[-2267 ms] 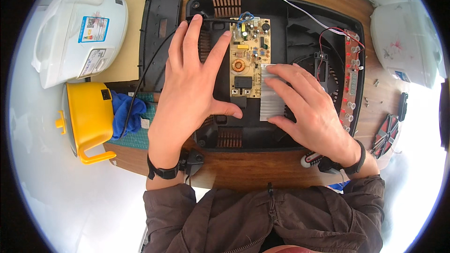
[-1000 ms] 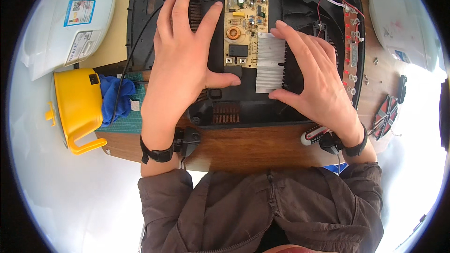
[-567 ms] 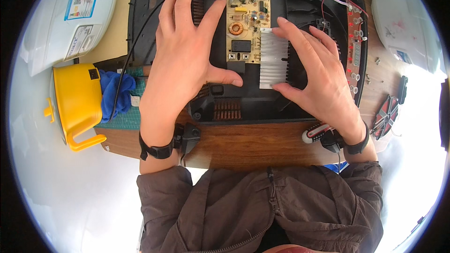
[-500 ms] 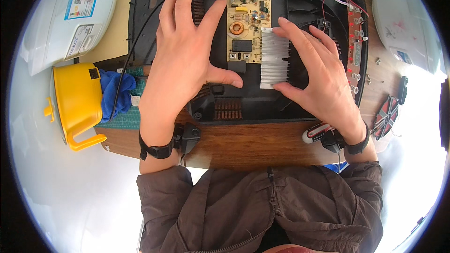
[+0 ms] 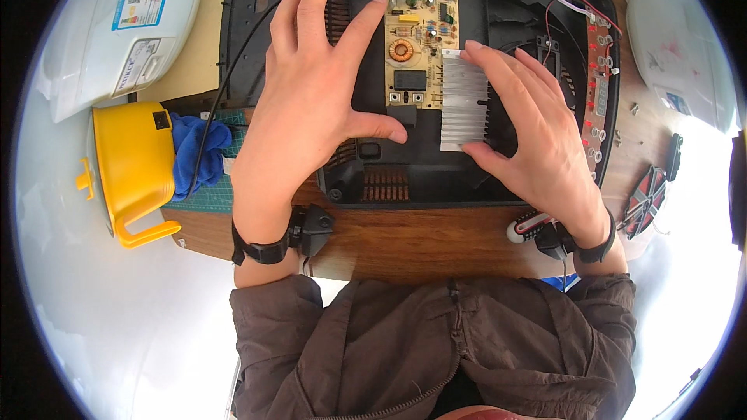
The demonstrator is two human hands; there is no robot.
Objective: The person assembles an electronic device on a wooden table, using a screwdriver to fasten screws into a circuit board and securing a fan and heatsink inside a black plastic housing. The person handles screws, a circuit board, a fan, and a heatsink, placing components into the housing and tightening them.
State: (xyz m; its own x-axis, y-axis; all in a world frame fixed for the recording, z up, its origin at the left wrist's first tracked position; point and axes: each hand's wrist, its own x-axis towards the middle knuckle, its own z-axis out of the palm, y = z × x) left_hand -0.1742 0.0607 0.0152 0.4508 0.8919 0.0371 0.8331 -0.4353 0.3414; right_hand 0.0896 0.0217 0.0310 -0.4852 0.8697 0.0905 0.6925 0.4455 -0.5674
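Brown wood-grain worktop (image 5: 420,241) carries a black plastic casing (image 5: 432,187)

From where I stand, the person's left hand (image 5: 303,101) spreads over the casing's left side, its grip wide with nothing between thumb and index finger. The right hand (image 5: 537,128) arches in from the right, its grip also well parted. Between them lies a tan rectangular circuit board (image 5: 424,35) crowded with components. At the board's lower right sits a silver finned metal heat sink (image 5: 464,101), the right index finger at its far end, thumb at its near end; I can't tell whether they have hold of it. A round copper-coloured coil (image 5: 401,50) sits on the board.
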